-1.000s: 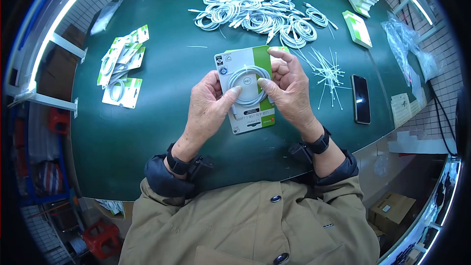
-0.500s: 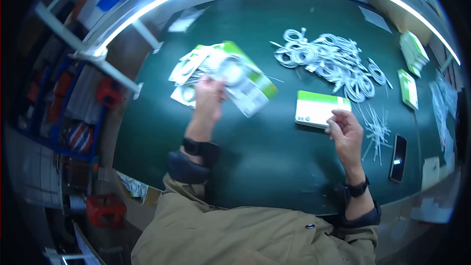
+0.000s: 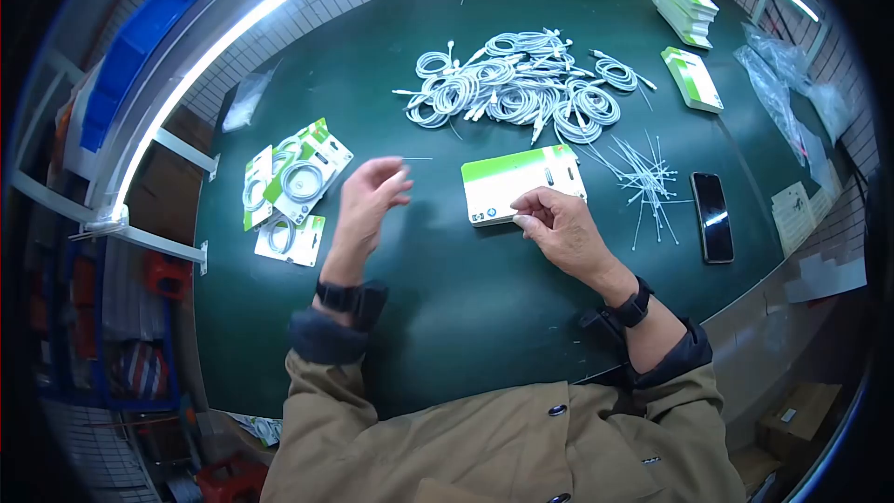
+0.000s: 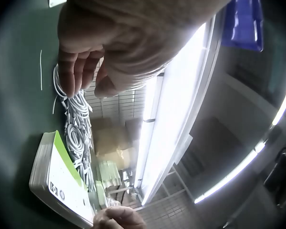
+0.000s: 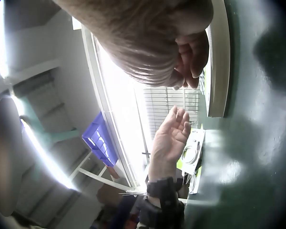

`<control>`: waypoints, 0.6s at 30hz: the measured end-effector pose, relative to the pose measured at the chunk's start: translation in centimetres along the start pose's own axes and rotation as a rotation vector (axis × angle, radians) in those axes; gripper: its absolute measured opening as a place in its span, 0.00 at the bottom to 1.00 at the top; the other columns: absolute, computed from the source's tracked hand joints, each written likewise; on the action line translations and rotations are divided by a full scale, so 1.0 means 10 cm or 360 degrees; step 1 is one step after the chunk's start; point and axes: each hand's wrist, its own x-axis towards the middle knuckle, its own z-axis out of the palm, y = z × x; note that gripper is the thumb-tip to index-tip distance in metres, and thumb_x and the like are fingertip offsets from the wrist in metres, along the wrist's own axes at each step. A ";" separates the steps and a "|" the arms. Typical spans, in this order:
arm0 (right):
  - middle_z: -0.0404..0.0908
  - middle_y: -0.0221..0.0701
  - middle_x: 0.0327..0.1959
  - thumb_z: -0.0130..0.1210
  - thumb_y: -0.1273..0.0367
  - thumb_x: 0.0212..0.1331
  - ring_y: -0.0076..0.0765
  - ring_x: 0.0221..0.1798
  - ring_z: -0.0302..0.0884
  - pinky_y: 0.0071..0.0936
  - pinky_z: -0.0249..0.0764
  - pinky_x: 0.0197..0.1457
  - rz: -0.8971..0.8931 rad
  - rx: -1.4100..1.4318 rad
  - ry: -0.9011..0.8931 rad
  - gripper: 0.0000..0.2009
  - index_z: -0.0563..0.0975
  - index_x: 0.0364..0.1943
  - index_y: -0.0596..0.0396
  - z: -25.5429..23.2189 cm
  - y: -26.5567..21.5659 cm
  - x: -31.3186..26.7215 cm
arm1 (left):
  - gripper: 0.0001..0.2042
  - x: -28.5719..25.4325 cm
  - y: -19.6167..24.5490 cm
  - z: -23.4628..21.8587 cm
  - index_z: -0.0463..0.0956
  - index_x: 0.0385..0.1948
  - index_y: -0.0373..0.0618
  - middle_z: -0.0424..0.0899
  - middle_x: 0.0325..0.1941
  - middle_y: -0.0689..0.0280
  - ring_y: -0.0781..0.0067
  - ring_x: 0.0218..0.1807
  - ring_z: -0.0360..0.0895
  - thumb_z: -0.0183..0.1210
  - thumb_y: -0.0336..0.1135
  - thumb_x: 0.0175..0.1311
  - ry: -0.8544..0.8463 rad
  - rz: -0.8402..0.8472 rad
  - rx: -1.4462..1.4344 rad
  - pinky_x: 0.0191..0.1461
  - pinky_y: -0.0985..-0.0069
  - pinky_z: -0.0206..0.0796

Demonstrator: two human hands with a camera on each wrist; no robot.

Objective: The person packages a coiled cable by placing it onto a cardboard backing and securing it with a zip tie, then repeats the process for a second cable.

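My left hand [image 3: 365, 210] hovers over the table between the card pile and the stack, its fingers loosely bent with nothing in them. A coiled white cable on a green-and-white packaging card [image 3: 315, 160] lies on top of the pile of cabled cards at the left. My right hand [image 3: 570, 235] is over the near right corner of a neat stack of green-and-white cards [image 3: 503, 188], fingers loosely curled and thumb tip at the near edge. In the right wrist view, the side of the stack [image 5: 220, 71] shows beside these fingers.
Behind the stack lies a heap of coiled white cables [image 3: 512, 84]. White cable ties [image 3: 643, 177] are scattered to the right, beside a phone [image 3: 711, 219]. More cards [image 3: 684, 9] stand at the far right near clear plastic bags [image 3: 782, 98]. A light tube frames the left side.
The cabled card went from both hands into my left hand, then onto the left pile. My left hand has let go and come back rightward; my right hand moved to the stack.
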 end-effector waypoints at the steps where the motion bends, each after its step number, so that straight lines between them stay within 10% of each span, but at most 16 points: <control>1: 0.84 0.29 0.30 0.63 0.78 0.67 0.18 0.29 0.75 0.21 0.73 0.34 -0.0018 -0.0032 0.0008 0.06 0.83 0.44 0.64 0.00 0.00 0.00 | 0.20 0.20 0.02 0.12 0.78 0.59 0.34 0.85 0.53 0.60 0.70 0.50 0.85 0.68 0.31 0.69 -0.0060 0.0150 0.0196 0.50 0.74 0.80; 7: 0.85 0.34 0.31 0.64 0.79 0.63 0.25 0.31 0.78 0.25 0.75 0.37 -0.0108 -0.0142 -0.0001 0.06 0.83 0.43 0.63 0.03 0.02 -0.02 | 0.27 1.35 -0.20 0.64 0.79 0.59 0.38 0.84 0.58 0.54 0.55 0.57 0.82 0.73 0.32 0.55 0.0045 0.1126 0.1418 0.63 0.62 0.76; 11: 0.86 0.40 0.36 0.64 0.78 0.62 0.37 0.35 0.84 0.31 0.79 0.40 -0.0214 -0.0215 -0.0002 0.06 0.83 0.42 0.63 0.01 0.02 -0.02 | 0.17 1.61 -0.34 0.78 0.85 0.42 0.38 0.82 0.55 0.52 0.43 0.61 0.76 0.76 0.34 0.51 0.0074 0.1050 0.1846 0.68 0.54 0.68; 14: 0.86 0.41 0.36 0.64 0.79 0.62 0.40 0.36 0.85 0.33 0.79 0.41 -0.0240 -0.0216 -0.0003 0.04 0.82 0.40 0.63 0.00 0.00 -0.03 | 0.14 1.69 -0.27 0.77 0.85 0.33 0.37 0.86 0.45 0.52 0.44 0.51 0.80 0.75 0.38 0.53 0.0139 0.0968 0.1972 0.60 0.57 0.73; 17: 0.86 0.41 0.36 0.63 0.79 0.62 0.43 0.36 0.85 0.34 0.80 0.41 -0.0363 -0.0262 0.0001 0.04 0.82 0.40 0.62 0.00 -0.01 -0.03 | 0.15 1.61 -0.11 0.66 0.85 0.29 0.37 0.87 0.34 0.53 0.47 0.34 0.81 0.75 0.42 0.55 0.0287 0.0649 0.1173 0.46 0.58 0.76; 18: 0.86 0.41 0.36 0.63 0.79 0.62 0.43 0.36 0.85 0.34 0.80 0.41 -0.0361 -0.0262 0.0001 0.04 0.82 0.40 0.62 0.02 -0.02 -0.03 | 0.13 1.59 -0.06 0.59 0.84 0.30 0.38 0.87 0.29 0.58 0.60 0.24 0.77 0.72 0.40 0.62 0.0393 0.0792 0.1120 0.34 0.66 0.74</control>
